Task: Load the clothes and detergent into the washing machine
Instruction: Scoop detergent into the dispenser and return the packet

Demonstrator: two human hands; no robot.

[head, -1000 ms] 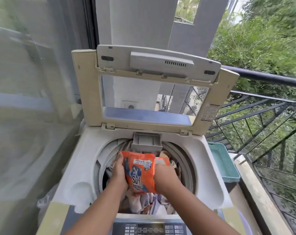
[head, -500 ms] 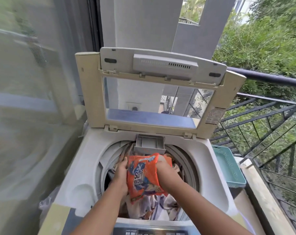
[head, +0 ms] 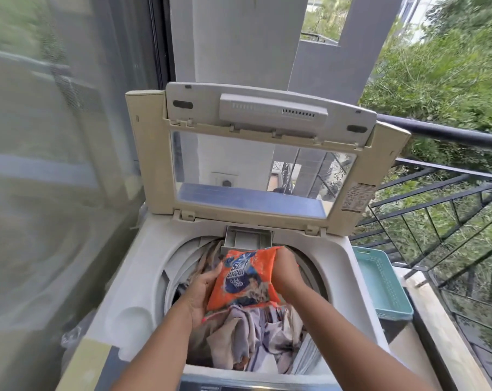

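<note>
Orange detergent pouch (head: pixel 246 276) is held lower centre of frame, over the clothes (head: pixel 256 334) in the washing machine (head: pixel 143 277) drum. Left hand (head: pixel 203 292) supports its lower left edge, fingers curled under it. Right hand (head: pixel 285 270) grips the top right corner, fingers pressed together on it. Lid (head: pixel 267 153) is propped upright. Teal basket (head: pixel 386 280) sits right of frame.

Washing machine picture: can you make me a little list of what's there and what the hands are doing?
machine: white top-loading washing machine, lid up
drum: crumpled pale clothes inside
packet: orange plastic detergent pouch, held over the drum
left hand: grip on pouch's left side
right hand: grip on pouch's top right corner
beside machine: teal plastic basket, right
</note>
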